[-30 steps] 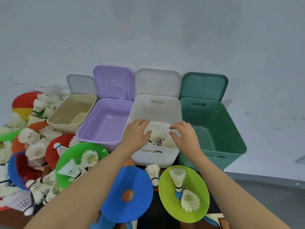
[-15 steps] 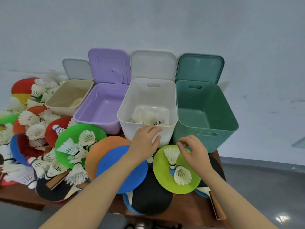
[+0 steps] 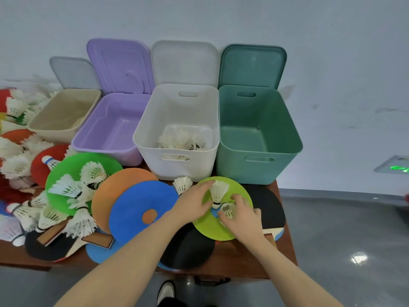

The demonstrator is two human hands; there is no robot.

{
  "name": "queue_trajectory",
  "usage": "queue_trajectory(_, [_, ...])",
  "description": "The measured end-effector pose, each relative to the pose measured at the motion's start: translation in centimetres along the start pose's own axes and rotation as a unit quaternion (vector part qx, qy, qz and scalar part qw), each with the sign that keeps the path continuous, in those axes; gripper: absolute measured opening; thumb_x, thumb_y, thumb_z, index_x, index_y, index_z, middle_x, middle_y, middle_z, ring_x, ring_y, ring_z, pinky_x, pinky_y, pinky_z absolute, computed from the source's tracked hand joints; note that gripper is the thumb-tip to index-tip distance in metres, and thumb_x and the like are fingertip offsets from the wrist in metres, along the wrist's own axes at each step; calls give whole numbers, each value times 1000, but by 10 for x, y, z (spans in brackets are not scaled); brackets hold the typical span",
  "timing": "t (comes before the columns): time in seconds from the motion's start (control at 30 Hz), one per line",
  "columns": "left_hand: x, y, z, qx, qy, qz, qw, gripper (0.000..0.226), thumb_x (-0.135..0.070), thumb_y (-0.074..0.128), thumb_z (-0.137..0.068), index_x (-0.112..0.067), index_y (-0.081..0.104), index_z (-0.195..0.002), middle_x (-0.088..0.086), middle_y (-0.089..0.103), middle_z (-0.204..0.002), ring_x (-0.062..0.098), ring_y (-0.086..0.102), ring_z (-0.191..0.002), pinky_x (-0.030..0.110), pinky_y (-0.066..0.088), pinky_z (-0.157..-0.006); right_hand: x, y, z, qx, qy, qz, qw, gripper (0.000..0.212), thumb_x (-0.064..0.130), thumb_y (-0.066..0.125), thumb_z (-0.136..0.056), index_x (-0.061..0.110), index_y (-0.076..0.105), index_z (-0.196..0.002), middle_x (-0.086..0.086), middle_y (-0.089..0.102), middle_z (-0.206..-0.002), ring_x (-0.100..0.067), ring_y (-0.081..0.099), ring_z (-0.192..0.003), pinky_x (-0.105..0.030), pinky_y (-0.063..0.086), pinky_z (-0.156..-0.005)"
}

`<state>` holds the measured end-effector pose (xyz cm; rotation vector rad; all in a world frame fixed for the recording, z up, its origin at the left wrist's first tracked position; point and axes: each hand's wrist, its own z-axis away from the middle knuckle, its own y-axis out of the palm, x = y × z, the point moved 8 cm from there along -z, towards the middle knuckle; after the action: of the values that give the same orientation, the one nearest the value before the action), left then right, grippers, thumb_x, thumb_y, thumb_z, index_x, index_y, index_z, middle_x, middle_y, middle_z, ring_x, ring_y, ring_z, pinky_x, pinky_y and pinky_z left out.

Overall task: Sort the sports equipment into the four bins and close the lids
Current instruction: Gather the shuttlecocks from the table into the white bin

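Lime-green round plastic disc [image 3: 210, 224] at 6 o'clock of the white plastic bin [image 3: 177, 138], lying flat on the brown wooden worktop [image 3: 278, 258] over black round paddles [image 3: 269, 207]. Left hand [image 3: 193, 204] down on the disc's 9 o'clock edge, fingers curled around an upright white feather shuttlecock [image 3: 218, 191], thumb at its cork. Right hand [image 3: 240, 218] at the disc's 3 o'clock side, fingers closed narrowly about a second white shuttlecock [image 3: 228, 209] lying on its side, just beside the first. A third loose shuttlecock [image 3: 182, 183] at 10 o'clock of the left hand, near the white bin's front wall. More white shuttlecocks heaped inside the white bin. Four bins in a row, lids all raised: beige bin [image 3: 64, 114], lilac bin [image 3: 110, 127], white bin, teal bin [image 3: 256, 138]; beige, lilac and teal showing bare floors. Blue disc [image 3: 137, 209], orange disc [image 3: 119, 185] and bright green disc [image 3: 73, 171] overlapping at 9 o'clock of the hands, shuttlecocks scattered over the green one.
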<state>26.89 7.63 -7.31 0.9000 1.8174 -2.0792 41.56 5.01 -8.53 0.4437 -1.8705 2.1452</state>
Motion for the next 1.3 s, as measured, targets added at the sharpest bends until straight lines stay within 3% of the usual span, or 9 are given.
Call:
queue_trajectory(0.17, [0, 4, -14, -8, -12, 2, 1000, 45, -25, 58, -89, -20, 47, -132, -1, 45, -139, 18, 45, -124, 37, 40, -100, -11, -13, 1, -52, -9, -92, 994, 36, 41, 53, -79, 28, 53, -112, 10, 52, -115, -14, 54, -103, -30, 21, -80])
queue_trajectory(0.37, [-11, 3, -17, -64, -4, 35, 997, 20, -23, 65, -85, -13, 53, -96, -3, 50, -109, 19, 54, -94, 37, 45, -82, -27, -23, 6, -93, -18, -127, 987, 42, 46, 48, -72, 28, 59, -109, 8, 51, -114, -13, 53, -102, -28, 19, -83])
queue_trajectory(0.5, [-21, 5, -17, -54, 25, 34, 998, 18, -22, 65, -86, -10, 52, -90, -7, 44, -101, 16, 52, -92, 29, 42, -78, -27, -19, 11, -82, -52, -121, 988, 52, 56, 38, -71, 30, 61, -110, 9, 51, -113, -10, 53, -103, -31, 23, -84])
queue_trajectory(0.6, [-27, -1, -17, -57, 22, 36, 997, 14, -20, 65, -86, -8, 57, -86, -6, 44, -96, 14, 51, -89, 31, 42, -82, -25, -29, 15, -107, -59, -143, 982, 47, 53, 42, -72, 30, 63, -108, 10, 53, -111, -8, 52, -103, -31, 25, -84])
queue_trajectory(0.73, [-38, -33, 0, -156, 48, 57, 985, 13, -18, 69, -83, -8, 60, -82, -7, 45, -90, 18, 54, -75, 34, 46, -72, -12, -59, 18, -156, -111, -163, 968, 37, 47, 51, -75, 30, 63, -106, 11, 54, -106, -8, 53, -98, -32, 33, -81])
queue_trajectory(0.83, [-50, -68, 13, -230, 93, 48, 968, 13, -13, 72, -80, -8, 60, -79, -2, 48, -87, 11, 48, -74, 28, 42, -67, 10, -83, 19, -184, -180, -164, 952, 33, 41, 56, -76, 27, 63, -105, 10, 55, -103, -9, 55, -95, -35, 40, -77])
queue_trajectory(1.03, [-55, -136, 23, -323, 123, 38, 937, 21, -29, 60, -83, -8, 59, -79, 2, 50, -88, 11, 48, -78, 26, 42, -67, 62, -124, 4, -233, -252, -218, 914, 32, 36, 60, -78, 21, 63, -107, 7, 56, -103, -12, 56, -93, -39, 45, -76])
queue_trajectory(1.17, [-46, -172, 18, -369, 123, 33, 921, 23, -29, 58, -83, -6, 60, -82, 5, 49, -87, 13, 49, -80, 23, 42, -73, 97, -141, -16, -237, -277, -219, 905, 34, 38, 58, -78, 22, 63, -108, 8, 55, -105, -10, 54, -96, -36, 42, -80])
queue_trajectory(1.3, [-31, -204, 5, -401, 90, 51, 910, 16, -27, 62, -83, -11, 60, -82, -2, 48, -88, 3, 48, -80, 7, 36, -76, 129, -158, -46, -240, -278, -232, 901, 37, 41, 57, -77, 23, 63, -108, 6, 56, -106, -12, 55, -97, -41, 43, -83])
